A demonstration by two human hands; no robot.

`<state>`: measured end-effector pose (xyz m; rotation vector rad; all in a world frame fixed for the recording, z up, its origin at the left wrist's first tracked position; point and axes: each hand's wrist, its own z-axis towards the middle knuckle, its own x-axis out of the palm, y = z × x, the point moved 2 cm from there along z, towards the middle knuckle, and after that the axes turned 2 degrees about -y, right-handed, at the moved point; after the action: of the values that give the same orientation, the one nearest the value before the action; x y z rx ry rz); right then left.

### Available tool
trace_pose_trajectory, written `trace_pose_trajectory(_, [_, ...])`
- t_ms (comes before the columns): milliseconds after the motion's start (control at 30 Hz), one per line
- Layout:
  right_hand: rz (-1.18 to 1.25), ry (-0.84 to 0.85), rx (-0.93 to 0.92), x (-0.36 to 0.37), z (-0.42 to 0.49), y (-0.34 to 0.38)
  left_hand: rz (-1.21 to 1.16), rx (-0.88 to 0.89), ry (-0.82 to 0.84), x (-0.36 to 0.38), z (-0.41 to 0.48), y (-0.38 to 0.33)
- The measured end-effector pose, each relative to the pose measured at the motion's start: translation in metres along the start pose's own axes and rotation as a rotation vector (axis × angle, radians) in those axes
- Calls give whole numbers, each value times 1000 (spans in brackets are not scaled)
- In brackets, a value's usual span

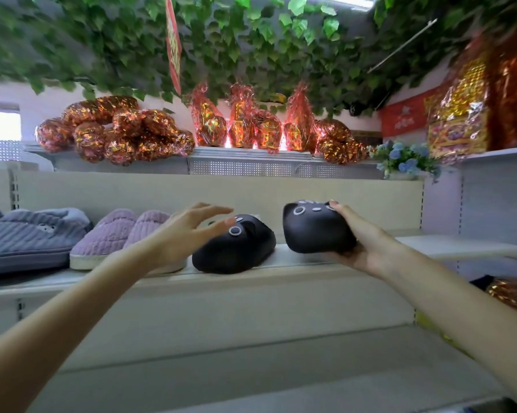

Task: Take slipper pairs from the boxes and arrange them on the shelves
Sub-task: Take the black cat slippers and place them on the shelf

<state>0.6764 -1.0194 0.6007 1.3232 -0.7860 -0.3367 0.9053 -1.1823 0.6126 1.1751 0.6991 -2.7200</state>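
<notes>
Across the middle of the scene runs the long cream metal shelf (281, 272), and it carries the row being built. Its far-left end holds a pair of grey-blue quilted fabric slippers (33, 234). Just right of them sits a pair of lilac quilted fabric slippers (114, 234). Each pair sits side by side with toes toward the near edge, presumably so shoppers see the fronts.

Right of the lilac pair, a glossy black rounded slipper with a cat face (236, 248) rests on the shelf. It is angled slightly, its toe at the near edge. Its mate, a second black cat-face slipper (314, 228), hangs just above the shelf further right, with a gap between the two. It seems lifted there so it can be set down beside the first and complete the pair.

The right hand (367, 245) grips this raised slipper from its right side and underneath, with fingertips curled over the top by the face. That hold leaves the sole free to land flat. The left hand (188, 231) is open with fingers spread, poised over the shelved slipper. Whether it touches is unclear; it looks placed to steady or straighten that slipper.
</notes>
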Motion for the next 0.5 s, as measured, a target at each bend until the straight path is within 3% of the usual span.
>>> trace_pose_trajectory(67, [-47, 43, 8, 9, 7, -13, 56, -58, 146, 7, 7, 7])
trace_pose_trajectory(167, [-214, 105, -65, 20, 26, -24, 112, -86, 209, 13, 12, 11])
trace_pose_trajectory(300, [-804, -41, -460, 12, 46, -12, 168, -43, 251, 14, 11, 17])
trace_pose_trajectory(333, [-844, 10, -507, 11, 42, -9, 156, -43, 268, 13, 11, 19])
trace_pose_trajectory(433, [-860, 276, -422, 9, 36, -14, 163, -23, 287, 10, 13, 23])
trace_pose_trajectory(500, [-967, 330, -432, 12, 39, -18, 204, -11, 284, 9, 14, 27])
